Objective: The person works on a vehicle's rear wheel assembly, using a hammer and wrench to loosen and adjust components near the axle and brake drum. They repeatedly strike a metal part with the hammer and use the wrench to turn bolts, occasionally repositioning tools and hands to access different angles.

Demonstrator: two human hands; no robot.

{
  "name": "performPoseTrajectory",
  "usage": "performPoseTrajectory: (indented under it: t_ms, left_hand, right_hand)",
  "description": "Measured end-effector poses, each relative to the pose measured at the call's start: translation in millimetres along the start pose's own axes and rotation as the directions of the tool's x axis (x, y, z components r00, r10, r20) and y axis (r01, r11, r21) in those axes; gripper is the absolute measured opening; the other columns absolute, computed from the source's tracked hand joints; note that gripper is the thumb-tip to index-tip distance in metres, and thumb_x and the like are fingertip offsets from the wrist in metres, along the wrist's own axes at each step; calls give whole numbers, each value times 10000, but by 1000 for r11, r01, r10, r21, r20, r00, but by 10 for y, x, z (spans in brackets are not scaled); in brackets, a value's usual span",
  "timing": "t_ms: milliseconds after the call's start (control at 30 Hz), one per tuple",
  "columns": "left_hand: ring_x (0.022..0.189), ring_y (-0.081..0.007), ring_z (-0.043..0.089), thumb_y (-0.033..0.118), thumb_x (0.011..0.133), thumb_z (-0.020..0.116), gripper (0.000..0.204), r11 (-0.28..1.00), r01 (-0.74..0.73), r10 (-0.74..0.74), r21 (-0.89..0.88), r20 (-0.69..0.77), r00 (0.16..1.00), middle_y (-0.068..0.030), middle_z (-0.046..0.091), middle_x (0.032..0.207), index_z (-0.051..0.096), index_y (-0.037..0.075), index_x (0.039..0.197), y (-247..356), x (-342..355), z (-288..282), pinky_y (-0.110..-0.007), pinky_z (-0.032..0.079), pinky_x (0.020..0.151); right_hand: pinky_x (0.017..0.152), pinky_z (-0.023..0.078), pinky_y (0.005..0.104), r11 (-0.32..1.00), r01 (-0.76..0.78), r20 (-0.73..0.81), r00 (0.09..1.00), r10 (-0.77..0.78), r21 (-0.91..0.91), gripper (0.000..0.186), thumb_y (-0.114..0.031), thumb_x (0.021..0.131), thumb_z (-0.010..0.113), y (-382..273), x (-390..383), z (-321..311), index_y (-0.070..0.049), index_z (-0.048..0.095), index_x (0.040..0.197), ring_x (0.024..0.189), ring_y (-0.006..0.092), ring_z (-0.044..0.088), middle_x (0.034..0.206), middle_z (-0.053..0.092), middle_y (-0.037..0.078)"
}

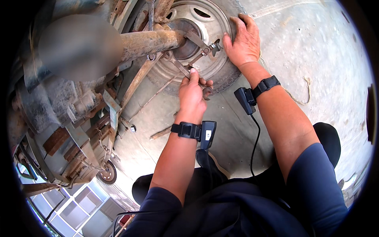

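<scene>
My left hand (191,93) is closed around a double-ended wrench (181,67). The wrench's upper end lies beside the axle tube (152,42), and its open jaw shows below my fingers. My thumb presses along the shaft. Just above, a threaded rod with a spring (196,59) runs up to a lever (197,41) and a wing-shaped nut (216,47). My right hand (242,43) rests with fingers apart on the tyre, next to the wheel's pale steel rim (221,23). Whether the wrench grips a nut, I cannot tell.
The vehicle's rusty underside fills the left, with a slanting rusty bar (138,81). A second wrench-like tool (151,15) stands above the axle. A wooden stick (161,132) and a rope (308,91) lie on the concrete floor (316,43). Cables hang from both wrist-strapped devices (246,98).
</scene>
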State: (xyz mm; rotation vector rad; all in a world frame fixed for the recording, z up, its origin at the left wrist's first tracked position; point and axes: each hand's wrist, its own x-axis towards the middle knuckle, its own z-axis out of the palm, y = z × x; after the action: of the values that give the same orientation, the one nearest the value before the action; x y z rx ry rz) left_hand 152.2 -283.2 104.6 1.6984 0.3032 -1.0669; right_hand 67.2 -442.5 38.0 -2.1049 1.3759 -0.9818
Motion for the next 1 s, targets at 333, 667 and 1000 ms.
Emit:
performPoseTrajectory:
  t_ms: [333, 667, 1000]
  left_hand:
    - [779, -197, 630, 391, 1036, 497, 270, 990, -31, 23, -134, -59, 998, -5, 535, 822, 479, 138, 943, 3, 88, 254, -410, 419, 712]
    - [759, -185, 612, 395, 1044, 474, 272, 963, -26, 4, -269, -80, 997, 4, 526, 834, 476, 137, 959, 112, 83, 530, -431, 422, 747]
    - [713, -210, 603, 395, 1042, 478, 302, 970, -17, 3, -241, -57, 998, -7, 529, 769, 495, 120, 918, 90, 115, 431, -398, 453, 685]
  right_hand:
    - [1095, 343, 454, 1000, 7, 8, 1000, -7, -5, 530, -244, 749, 701, 5, 0, 2, -164, 563, 1255, 1340, 327, 387, 1361, 473, 87]
    - [1091, 350, 458, 1000, -1, 13, 1000, 1, -11, 530, -244, 746, 700, 0, -8, 3, -164, 568, 1253, 1334, 329, 392, 1361, 476, 87]
    - [1090, 353, 456, 1000, -5, 14, 1000, 5, 1, 520, -242, 744, 700, -19, -20, -17, -147, 585, 1242, 1332, 329, 396, 1359, 480, 92]
